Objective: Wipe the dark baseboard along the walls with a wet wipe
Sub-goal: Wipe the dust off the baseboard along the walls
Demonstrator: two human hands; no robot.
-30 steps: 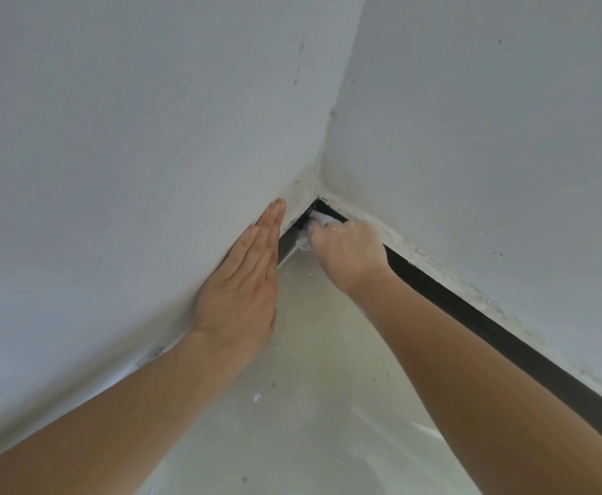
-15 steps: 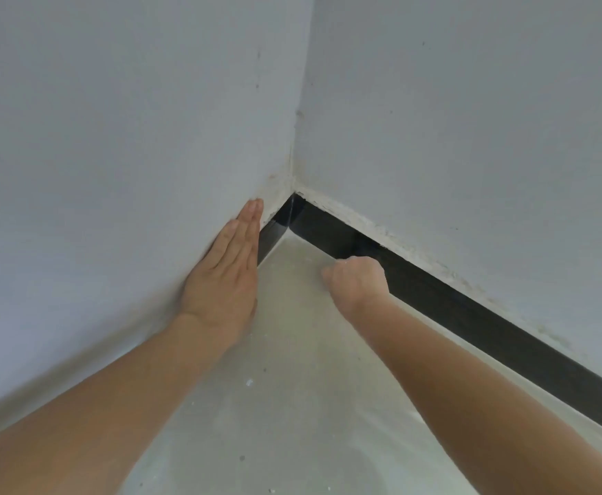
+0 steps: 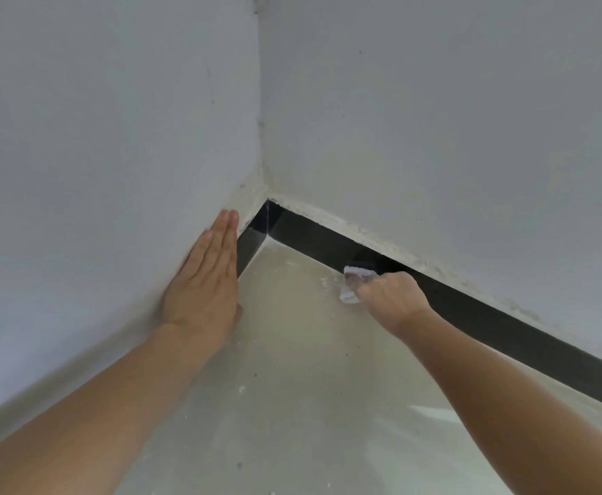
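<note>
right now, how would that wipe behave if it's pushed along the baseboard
Probably floppy: the wipe bunches in crumpled folds out of the right hand. Likely very light, as one hand's grip holds it all. On the glossy baseboard it should slide, not snag.

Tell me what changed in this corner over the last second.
The right hand, gripping the wet wipe, slid out of the corner and along the baseboard of the right-hand wall, towards the person. More of the black strip at the corner now shows. The left hand stayed flat on the left wall near the corner, and the right hand still holds the wipe.
</note>
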